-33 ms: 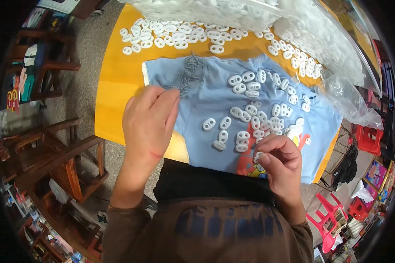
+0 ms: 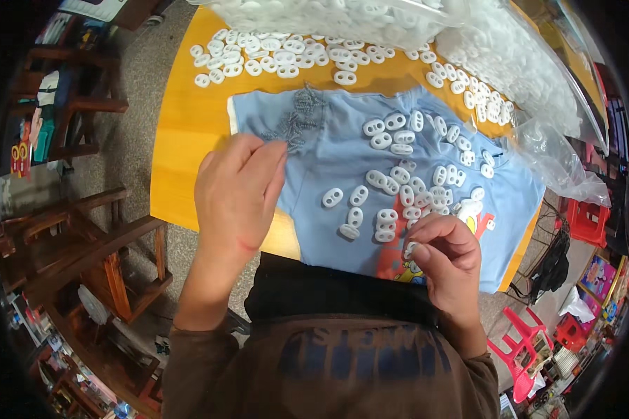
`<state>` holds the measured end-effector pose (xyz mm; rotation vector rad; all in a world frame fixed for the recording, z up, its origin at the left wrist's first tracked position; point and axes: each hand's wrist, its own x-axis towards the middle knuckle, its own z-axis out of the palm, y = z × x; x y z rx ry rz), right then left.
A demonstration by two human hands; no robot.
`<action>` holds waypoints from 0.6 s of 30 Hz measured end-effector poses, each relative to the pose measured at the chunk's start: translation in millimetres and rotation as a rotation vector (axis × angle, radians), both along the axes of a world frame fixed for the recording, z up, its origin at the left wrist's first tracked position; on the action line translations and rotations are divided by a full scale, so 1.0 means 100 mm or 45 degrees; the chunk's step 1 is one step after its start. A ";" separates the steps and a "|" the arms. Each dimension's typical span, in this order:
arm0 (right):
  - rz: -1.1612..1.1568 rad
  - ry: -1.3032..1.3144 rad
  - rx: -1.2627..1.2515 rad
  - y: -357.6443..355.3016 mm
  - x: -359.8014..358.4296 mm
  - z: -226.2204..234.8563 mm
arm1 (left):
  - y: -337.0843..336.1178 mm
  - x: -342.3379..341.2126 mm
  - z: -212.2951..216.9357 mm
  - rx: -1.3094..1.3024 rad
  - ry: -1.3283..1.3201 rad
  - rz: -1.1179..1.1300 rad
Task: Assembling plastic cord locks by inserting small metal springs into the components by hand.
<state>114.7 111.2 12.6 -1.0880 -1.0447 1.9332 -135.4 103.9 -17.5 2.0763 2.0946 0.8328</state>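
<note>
A white oval piece (image 2: 410, 249) was clamped between the thumb and forefinger of my right hand (image 2: 451, 262), held above the lower part of a light blue shirt (image 2: 307, 223) and over its red and yellow print. My left hand (image 2: 239, 192) was raised over the shirt's sleeve end, thumb and forefinger together; whether they gripped anything, I could not tell. Just beyond those fingertips, small grey coil springs (image 2: 307, 105) lay heaped on the cloth. Around my right hand and farther up the shirt, loose two-holed ovals (image 2: 386, 225) sat in clusters, some touching, a few set apart toward the middle. The shirt was spread across a yellow table (image 2: 175, 157), where a band of similar ovals (image 2: 286, 59) lay along the far side, beside a clear tub (image 2: 456, 15) and a clear plastic bag (image 2: 562, 164). Off to my right stood a pink-red stool (image 2: 523, 343); to my left, dark wooden furniture (image 2: 112, 279).
</note>
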 end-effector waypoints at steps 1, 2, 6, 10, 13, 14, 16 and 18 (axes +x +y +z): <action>-0.002 -0.001 -0.003 0.00 -0.01 0.01 | 0.02 -0.02 0.01 0.007 0.015 -0.049; -0.008 -0.008 0.001 0.00 -0.01 0.02 | 0.05 -0.03 0.02 0.015 0.030 -0.099; -0.034 0.003 -0.018 0.01 -0.01 0.04 | 0.09 -0.04 0.03 0.045 -0.013 -0.124; -0.068 0.010 -0.056 0.01 -0.02 0.07 | 0.07 -0.04 0.02 -0.052 -0.186 -0.046; -0.094 0.082 -0.054 0.03 -0.04 0.09 | 0.06 -0.03 0.06 -0.104 -0.363 -0.011; -0.060 0.090 -0.079 0.05 -0.05 0.12 | 0.05 -0.01 0.10 -0.125 -0.502 0.004; -0.037 0.096 -0.108 0.06 -0.07 0.13 | -0.01 0.09 0.25 -0.133 -0.628 -0.054; 0.015 0.106 -0.056 0.06 -0.09 0.13 | -0.09 0.20 0.37 -0.195 -0.692 -0.212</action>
